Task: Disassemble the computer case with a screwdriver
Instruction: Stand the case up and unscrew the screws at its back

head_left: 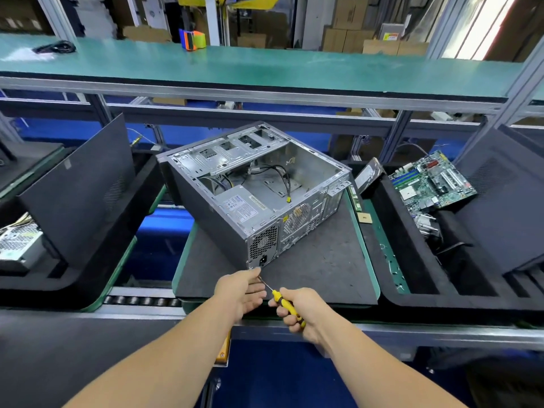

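**Screwdriver at the case's near bottom corner**

The computer case [253, 189] lies on its side on a dark mat [318, 269], open face up, side panel off, rear corner turned toward the person, probably so the rear screws are reachable. Power supply [241, 207] and loose cables [273, 175] remain inside. The right hand [297, 310] grips the yellow-black screwdriver [282, 301] by its handle, shaft aimed at the case's low corner. The left hand [244, 290] has its fingers loosely around the shaft near the tip, likely steadying it; whether it pinches, cannot tell. A motherboard [432, 181] lies in a black tray [412, 290] to the right; a black panel [79, 187] leans on the left. Behind it all runs a green shelf [265, 66], with cardboard boxes [347, 39] beyond.
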